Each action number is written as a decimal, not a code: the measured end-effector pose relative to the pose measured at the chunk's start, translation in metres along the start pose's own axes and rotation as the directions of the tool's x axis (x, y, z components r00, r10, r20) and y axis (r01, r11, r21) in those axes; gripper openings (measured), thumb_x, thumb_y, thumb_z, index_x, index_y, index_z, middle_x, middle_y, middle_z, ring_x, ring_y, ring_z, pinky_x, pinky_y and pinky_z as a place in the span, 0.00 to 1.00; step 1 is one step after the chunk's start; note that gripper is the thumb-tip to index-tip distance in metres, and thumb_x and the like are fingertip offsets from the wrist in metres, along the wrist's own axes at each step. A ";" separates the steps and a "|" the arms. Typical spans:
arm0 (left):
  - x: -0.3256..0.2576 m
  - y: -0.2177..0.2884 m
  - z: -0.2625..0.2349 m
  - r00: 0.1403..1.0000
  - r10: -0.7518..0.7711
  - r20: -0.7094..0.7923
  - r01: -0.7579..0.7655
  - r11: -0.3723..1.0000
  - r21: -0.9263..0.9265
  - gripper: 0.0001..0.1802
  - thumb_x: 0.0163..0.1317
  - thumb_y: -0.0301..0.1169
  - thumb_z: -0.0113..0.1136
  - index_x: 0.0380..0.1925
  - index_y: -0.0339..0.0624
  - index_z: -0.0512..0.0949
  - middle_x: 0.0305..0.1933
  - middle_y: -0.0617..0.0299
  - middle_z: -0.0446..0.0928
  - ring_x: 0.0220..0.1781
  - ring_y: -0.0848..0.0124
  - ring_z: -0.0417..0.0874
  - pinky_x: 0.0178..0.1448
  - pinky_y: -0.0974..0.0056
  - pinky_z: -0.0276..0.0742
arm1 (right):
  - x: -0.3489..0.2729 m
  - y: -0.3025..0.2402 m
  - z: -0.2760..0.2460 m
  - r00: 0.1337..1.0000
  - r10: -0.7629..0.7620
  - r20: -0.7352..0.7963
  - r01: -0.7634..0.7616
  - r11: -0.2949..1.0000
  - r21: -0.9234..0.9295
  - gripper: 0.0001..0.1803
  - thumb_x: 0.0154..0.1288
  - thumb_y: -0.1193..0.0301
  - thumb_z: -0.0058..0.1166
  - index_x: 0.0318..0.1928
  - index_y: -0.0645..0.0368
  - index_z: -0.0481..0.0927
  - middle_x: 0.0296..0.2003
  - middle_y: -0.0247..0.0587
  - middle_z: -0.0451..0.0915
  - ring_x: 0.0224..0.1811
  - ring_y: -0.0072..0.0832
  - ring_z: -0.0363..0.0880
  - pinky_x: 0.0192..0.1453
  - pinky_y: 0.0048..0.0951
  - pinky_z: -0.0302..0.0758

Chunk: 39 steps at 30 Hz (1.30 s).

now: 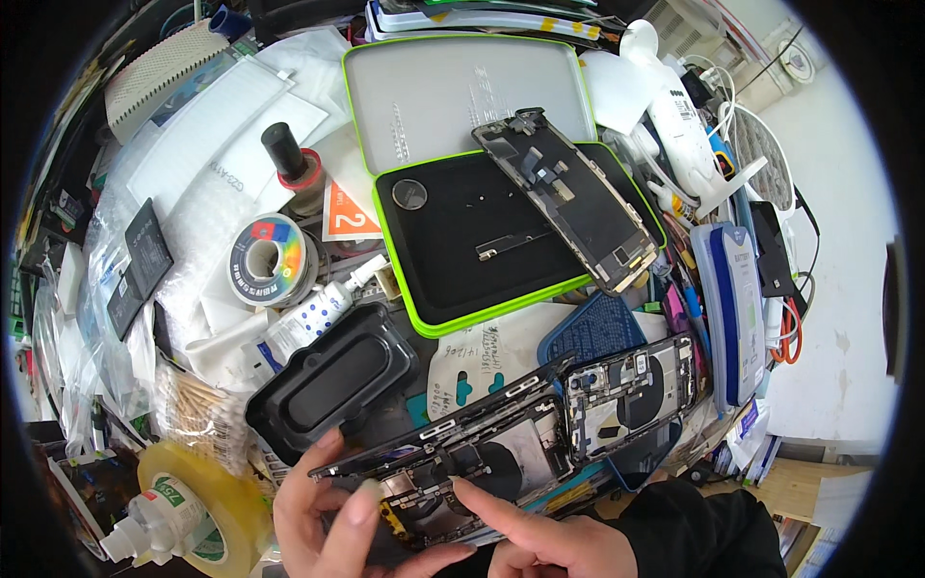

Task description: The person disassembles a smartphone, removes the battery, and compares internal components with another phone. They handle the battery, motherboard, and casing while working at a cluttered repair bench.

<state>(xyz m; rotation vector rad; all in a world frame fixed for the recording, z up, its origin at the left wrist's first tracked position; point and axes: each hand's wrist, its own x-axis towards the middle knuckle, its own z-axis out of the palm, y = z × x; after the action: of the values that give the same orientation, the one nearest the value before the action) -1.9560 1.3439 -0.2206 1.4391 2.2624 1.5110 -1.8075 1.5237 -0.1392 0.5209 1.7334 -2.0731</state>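
An opened phone body (520, 460), its inner boards and dark round coil area bare, is tilted up at the near middle. My left hand (323, 520) holds its left end, with fingers at the far edge and along the near side. My right hand (564, 544) is at the near edge: one fingertip rests on the inner parts, while the other fingers curl below, partly hidden. Another opened phone back (631, 395) lies just beyond the right end. A detached phone screen (568, 197), inner side up, lies slanted across an open green-rimmed case (424, 289).
A black tray (332, 380), a solder spool (265, 258) and a white dropper bottle (313, 313) stand left of the case. Nearer are cotton swabs (198, 405), a tape roll (246, 520) and a spray bottle (159, 520). A blue-white box (727, 313) stands right.
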 end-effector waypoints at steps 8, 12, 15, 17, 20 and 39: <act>-0.001 0.004 0.002 0.995 -0.088 0.047 0.089 0.996 -0.023 0.41 0.45 0.39 0.88 0.59 0.34 0.82 0.69 0.47 0.64 0.41 0.64 0.82 0.39 0.62 0.80 | -0.003 0.007 0.006 0.998 -0.052 0.032 0.050 0.997 0.066 0.50 0.75 0.78 0.55 0.85 0.56 0.36 0.27 0.31 0.80 0.21 0.11 0.67 0.27 0.20 0.62; 0.000 0.006 0.003 0.994 -0.099 0.037 0.100 0.995 -0.018 0.36 0.44 0.37 0.88 0.54 0.36 0.84 0.69 0.45 0.65 0.42 0.63 0.84 0.38 0.64 0.81 | -0.002 0.007 0.007 0.998 -0.061 0.036 0.060 0.998 0.015 0.50 0.76 0.78 0.55 0.85 0.56 0.35 0.26 0.31 0.80 0.21 0.12 0.69 0.28 0.21 0.63; 0.001 0.006 0.005 0.995 -0.100 0.029 0.101 0.994 -0.031 0.35 0.44 0.36 0.88 0.53 0.36 0.85 0.69 0.44 0.66 0.46 0.61 0.85 0.40 0.63 0.84 | -0.002 0.006 0.004 0.998 -0.036 0.054 0.034 0.998 0.046 0.49 0.77 0.78 0.54 0.85 0.57 0.36 0.26 0.32 0.80 0.22 0.13 0.70 0.28 0.21 0.64; 0.002 0.006 0.005 0.994 -0.103 0.028 0.104 0.994 -0.041 0.34 0.45 0.36 0.88 0.53 0.36 0.84 0.69 0.43 0.66 0.49 0.58 0.86 0.42 0.62 0.86 | -0.002 0.002 0.003 0.998 0.028 0.062 -0.037 0.989 0.144 0.48 0.77 0.78 0.54 0.85 0.57 0.36 0.27 0.33 0.81 0.22 0.14 0.71 0.29 0.21 0.65; 0.002 0.006 0.005 0.994 -0.101 0.030 0.103 0.994 -0.046 0.34 0.46 0.35 0.88 0.53 0.36 0.84 0.68 0.42 0.66 0.53 0.55 0.86 0.42 0.61 0.87 | -0.001 0.010 0.005 1.000 0.003 0.021 -0.010 0.932 0.362 0.46 0.78 0.78 0.52 0.85 0.57 0.38 0.28 0.36 0.82 0.21 0.15 0.71 0.28 0.20 0.65; 0.002 0.003 0.004 0.998 -0.057 0.030 0.057 0.998 0.000 0.34 0.46 0.38 0.88 0.52 0.36 0.84 0.70 0.38 0.66 0.43 0.60 0.86 0.39 0.62 0.85 | -0.002 -0.001 -0.002 0.993 0.100 0.064 -0.116 0.934 0.336 0.48 0.78 0.77 0.54 0.85 0.54 0.38 0.33 0.34 0.83 0.28 0.12 0.72 0.34 0.18 0.66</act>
<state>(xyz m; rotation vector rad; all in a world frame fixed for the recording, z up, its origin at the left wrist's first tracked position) -1.9535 1.3486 -0.2198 1.3753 2.2648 1.4646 -1.8064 1.5263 -0.1375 0.6465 1.2919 -2.2948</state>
